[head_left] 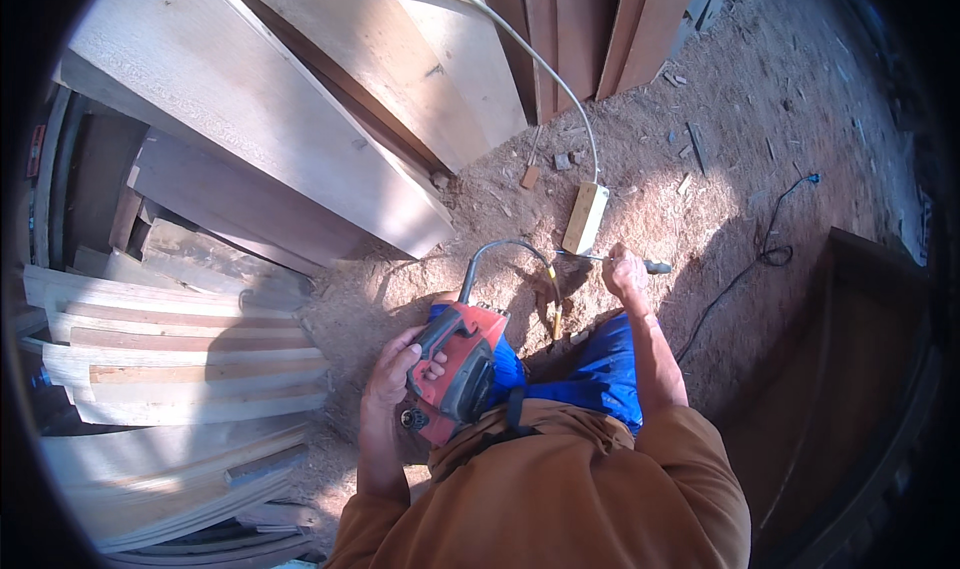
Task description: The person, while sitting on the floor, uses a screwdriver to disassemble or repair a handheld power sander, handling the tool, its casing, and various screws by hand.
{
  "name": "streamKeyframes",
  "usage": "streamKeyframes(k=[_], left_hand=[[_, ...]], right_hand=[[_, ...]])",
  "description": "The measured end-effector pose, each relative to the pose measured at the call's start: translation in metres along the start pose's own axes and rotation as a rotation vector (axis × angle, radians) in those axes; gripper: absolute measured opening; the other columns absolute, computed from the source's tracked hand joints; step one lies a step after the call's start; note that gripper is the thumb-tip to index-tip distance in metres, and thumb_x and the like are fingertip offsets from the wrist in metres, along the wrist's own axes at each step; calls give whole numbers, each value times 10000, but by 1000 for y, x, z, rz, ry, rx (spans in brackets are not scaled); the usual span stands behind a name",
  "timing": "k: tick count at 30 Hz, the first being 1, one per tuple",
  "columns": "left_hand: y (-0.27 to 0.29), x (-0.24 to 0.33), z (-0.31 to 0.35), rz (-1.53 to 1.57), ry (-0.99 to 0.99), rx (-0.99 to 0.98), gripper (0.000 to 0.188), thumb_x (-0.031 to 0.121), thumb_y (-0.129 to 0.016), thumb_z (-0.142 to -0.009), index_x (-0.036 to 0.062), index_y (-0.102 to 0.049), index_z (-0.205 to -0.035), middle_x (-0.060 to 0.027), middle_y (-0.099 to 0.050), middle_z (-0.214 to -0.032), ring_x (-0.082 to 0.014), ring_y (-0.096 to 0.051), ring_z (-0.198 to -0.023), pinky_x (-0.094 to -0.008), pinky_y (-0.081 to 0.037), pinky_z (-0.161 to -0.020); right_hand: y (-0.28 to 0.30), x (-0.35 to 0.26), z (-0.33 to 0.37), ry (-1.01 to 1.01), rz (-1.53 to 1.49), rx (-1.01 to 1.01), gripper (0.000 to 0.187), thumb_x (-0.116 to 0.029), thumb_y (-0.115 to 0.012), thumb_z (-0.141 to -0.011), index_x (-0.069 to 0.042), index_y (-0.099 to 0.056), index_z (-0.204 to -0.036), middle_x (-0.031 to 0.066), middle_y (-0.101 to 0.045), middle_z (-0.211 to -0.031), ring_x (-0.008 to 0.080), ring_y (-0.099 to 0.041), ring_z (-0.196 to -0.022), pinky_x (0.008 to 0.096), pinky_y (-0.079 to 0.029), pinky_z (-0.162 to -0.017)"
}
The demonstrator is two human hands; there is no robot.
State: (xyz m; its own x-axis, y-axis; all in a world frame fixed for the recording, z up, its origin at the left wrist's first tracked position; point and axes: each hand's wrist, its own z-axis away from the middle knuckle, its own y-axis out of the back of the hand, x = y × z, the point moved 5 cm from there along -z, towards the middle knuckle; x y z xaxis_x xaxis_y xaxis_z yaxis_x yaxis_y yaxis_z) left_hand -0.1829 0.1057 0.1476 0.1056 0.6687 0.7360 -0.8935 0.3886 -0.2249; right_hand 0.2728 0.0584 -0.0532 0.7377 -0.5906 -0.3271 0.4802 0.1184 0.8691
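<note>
My left hand (398, 371) is wrapped round the handle of a red and black electric planer (462, 369), held against my lap. Its dark cord (505, 243) arches forward and drops toward the ground, with yellow wrapping near the end. My right hand (627, 272) is closed on a screwdriver (657, 267); the dark handle sticks out to the right. Its thin shaft points left, by the near end of a pale wooden block-like box (586, 219). Whether the tip touches the box I cannot tell. A white cable (552, 72) runs into the far end of that box.
Long wide boards (260, 99) lean at the far left, and stacked planks (190, 359) lie to my left. More reddish boards (570, 29) stand ahead. Wood chips cover the ground (730, 149). A black cord with a blue plug (813, 178) lies right, beside a dark trough-like structure (850, 369).
</note>
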Motion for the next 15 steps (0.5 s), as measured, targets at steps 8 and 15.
streamKeyframes(k=[8, 15], left_hand=[[-7, -13, -13, 296, 229, -256, 645, 256, -552, -897, -79, -449, -1438, -171, -699, -998, -194, -712, -794, -329, -615, -731], [12, -3, -25, 186, 335, -229, 616, 279, -610, -862, -67, -506, -1361, -145, -691, -992, -209, -723, -757, -328, -634, -722]], right_hand=[[19, 62, 4, -184, 466, -55, 450, -225, -505, -986, -186, -549, -1432, 170, -539, -1448, 387, -498, -1333, 514, -402, -1063], [43, 41, 23, 173, 412, -41, 286, -257, -545, -972, -143, -629, -1220, 169, -693, -1194, 396, -618, -1117, 544, -412, -1013]])
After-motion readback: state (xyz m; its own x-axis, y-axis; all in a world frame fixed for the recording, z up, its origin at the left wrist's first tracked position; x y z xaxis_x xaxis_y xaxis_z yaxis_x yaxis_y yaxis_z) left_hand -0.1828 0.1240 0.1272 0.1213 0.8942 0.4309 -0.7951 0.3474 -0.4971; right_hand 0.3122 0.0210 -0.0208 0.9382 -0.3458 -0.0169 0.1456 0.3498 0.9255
